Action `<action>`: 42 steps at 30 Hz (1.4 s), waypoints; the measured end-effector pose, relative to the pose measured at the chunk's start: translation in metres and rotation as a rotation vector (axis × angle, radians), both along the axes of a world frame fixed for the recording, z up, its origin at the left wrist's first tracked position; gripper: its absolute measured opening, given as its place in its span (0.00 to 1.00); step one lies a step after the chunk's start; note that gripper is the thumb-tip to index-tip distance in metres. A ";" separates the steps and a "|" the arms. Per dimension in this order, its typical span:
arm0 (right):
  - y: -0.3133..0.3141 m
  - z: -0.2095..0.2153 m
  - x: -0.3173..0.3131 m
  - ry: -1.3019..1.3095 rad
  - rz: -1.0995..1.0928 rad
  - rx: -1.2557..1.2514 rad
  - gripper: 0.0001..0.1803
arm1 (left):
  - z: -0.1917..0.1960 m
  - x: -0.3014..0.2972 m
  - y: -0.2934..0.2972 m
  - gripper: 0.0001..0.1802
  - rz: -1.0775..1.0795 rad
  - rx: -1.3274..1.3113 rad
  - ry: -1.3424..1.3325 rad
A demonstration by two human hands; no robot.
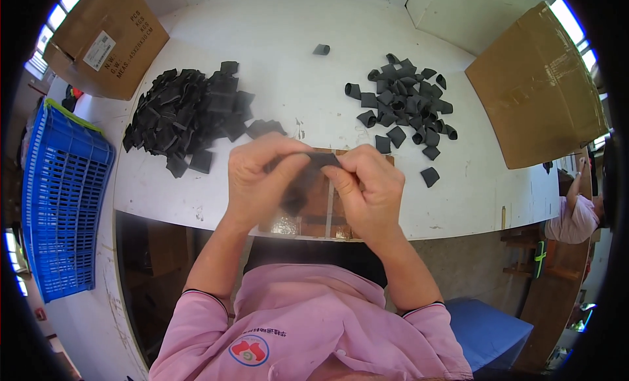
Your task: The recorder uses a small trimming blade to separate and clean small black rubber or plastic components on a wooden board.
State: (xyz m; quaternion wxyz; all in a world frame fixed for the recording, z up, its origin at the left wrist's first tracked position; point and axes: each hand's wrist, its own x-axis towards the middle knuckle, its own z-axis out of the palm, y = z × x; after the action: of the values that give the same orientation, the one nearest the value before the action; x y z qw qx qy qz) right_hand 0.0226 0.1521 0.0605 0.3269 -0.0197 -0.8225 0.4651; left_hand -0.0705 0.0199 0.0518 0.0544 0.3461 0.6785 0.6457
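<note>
Between both hands, above the near part of the white table, is a small black fabric piece (321, 161). My left hand (265, 178) pinches its left side with thumb and fingers, and my right hand (368, 188) pinches its right end. A blurred dark part hangs below my left fingers; whether it belongs to the same piece I cannot tell. To the left lies a large heap of flat black fabric pieces (173, 112). A looser pile of short black fabric tubes (400, 96), some with open ends showing, lies on the right. One tube (321, 49) sits apart at the back.
Under my hands a brown taped sheet (341, 231) lies at the edge of the white table (295, 86). Cardboard boxes stand at the back left (111, 43) and right (537, 86). A blue basket (65, 197) is at far left, a blue stool (488, 332) lower right. Another person (573, 217) is at far right.
</note>
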 end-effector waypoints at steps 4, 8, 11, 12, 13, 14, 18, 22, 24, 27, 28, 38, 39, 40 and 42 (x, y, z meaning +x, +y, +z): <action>0.040 0.019 -0.007 -0.099 0.309 -0.980 0.11 | -0.055 -0.048 -0.018 0.06 0.260 -0.198 0.136; 0.046 -0.009 -0.002 -0.172 -0.129 -0.856 0.15 | -0.079 -0.076 -0.018 0.16 0.216 -0.369 0.263; 0.025 -0.036 0.026 -0.384 -0.011 -0.851 0.14 | -0.080 -0.082 -0.015 0.16 0.051 -0.750 0.596; 0.021 -0.041 0.032 -0.385 -0.019 -0.854 0.14 | -0.082 -0.085 -0.015 0.16 0.043 -0.750 0.595; 0.018 -0.044 0.037 -0.430 0.000 -0.846 0.14 | -0.083 -0.089 -0.014 0.12 -0.019 -0.853 0.649; 0.014 -0.047 0.041 -0.475 0.019 -0.839 0.13 | -0.083 -0.091 -0.015 0.09 -0.083 -0.956 0.703; 0.007 -0.050 0.043 -0.518 0.044 -0.817 0.13 | -0.094 -0.100 -0.017 0.03 -0.133 -0.922 0.822; -0.001 -0.045 0.039 -0.531 0.082 -0.792 0.12 | -0.091 -0.097 -0.016 0.03 -0.089 -0.881 0.842; -0.005 -0.044 0.040 -0.549 0.125 -0.774 0.12 | -0.088 -0.094 -0.018 0.03 -0.048 -0.874 0.792; -0.007 -0.042 0.039 -0.590 0.125 -0.784 0.11 | -0.087 -0.095 -0.022 0.04 -0.115 -0.781 0.777; -0.007 -0.043 0.039 -0.590 0.125 -0.780 0.11 | -0.089 -0.096 -0.022 0.04 -0.127 -0.822 0.791; -0.020 -0.045 0.044 -0.528 0.081 -0.627 0.08 | -0.100 -0.100 -0.024 0.03 0.130 -0.597 0.710; -0.023 -0.044 0.044 -0.442 0.033 -0.442 0.07 | -0.093 -0.091 -0.023 0.03 0.121 -0.594 0.712; -0.026 -0.041 0.042 -0.441 0.024 -0.445 0.07 | -0.083 -0.080 -0.026 0.04 0.086 -0.475 0.298; -0.032 -0.031 0.037 -0.208 -0.041 -0.152 0.06 | -0.058 -0.050 -0.030 0.06 0.024 -0.295 -0.273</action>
State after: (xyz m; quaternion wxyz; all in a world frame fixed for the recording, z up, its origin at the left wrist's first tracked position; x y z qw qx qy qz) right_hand 0.0598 0.1198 0.0295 0.2468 -0.1092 -0.8138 0.5148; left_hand -0.1202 -0.0102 -0.0064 0.1884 0.2354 0.7560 0.5810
